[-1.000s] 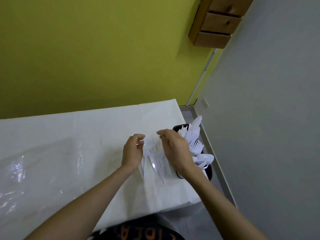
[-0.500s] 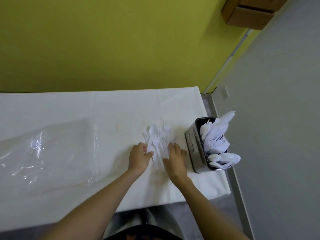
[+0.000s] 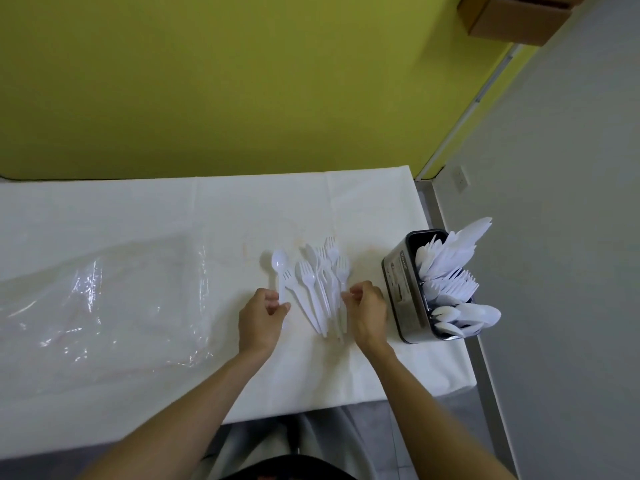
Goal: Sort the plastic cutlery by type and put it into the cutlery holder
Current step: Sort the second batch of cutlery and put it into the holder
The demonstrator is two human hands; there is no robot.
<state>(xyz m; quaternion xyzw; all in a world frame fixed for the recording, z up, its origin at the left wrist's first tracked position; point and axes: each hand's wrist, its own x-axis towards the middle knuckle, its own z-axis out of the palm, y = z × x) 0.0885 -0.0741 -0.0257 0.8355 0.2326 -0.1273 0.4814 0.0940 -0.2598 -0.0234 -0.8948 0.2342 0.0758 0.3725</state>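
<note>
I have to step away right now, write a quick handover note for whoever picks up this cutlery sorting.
Left hand: pinching the handle of a white spoon at the left edge of the loose pile.
Right hand: fingers curled at the pile's right edge; whether it grips a piece is unclear.
Loose pile: mostly forks, flat on the white tablecloth.
Cutlery holder: to the right of the pile, already loaded with knives at the far end, forks in the middle, spoons nearest.
Left: sort the pile into the holder.
</note>
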